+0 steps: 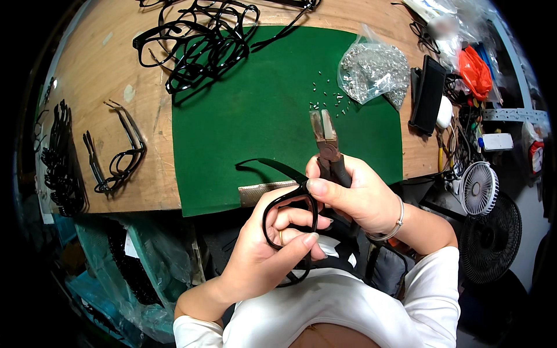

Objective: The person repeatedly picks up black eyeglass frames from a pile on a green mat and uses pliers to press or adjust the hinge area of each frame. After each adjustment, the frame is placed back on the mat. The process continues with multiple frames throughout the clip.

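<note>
A black eyeglass frame (265, 223) is held in my left hand (261, 249), its fingers passing through one rim and the thumb against it. One temple arm (272, 166) of the frame reaches out over the green mat. My right hand (357, 188) grips a pair of pliers (328, 149) with dark handles, jaws apart and pointing away from me with nothing visible between them. The right thumb presses on the frame's hinge corner. Beyond the pliers' tips, several tiny metal pieces (326, 94) lie scattered next to a clear bag (374, 66) full of similar pieces.
Black eyeglass frames (200, 49) are heaped at the mat's (232, 127) far left. Another pair (120, 165) and a dark stack of frames (64, 162) lie on the wooden table (145, 194). At right are a black phone-like object (428, 95), cables, a white fan (479, 188) and an orange bag (475, 72).
</note>
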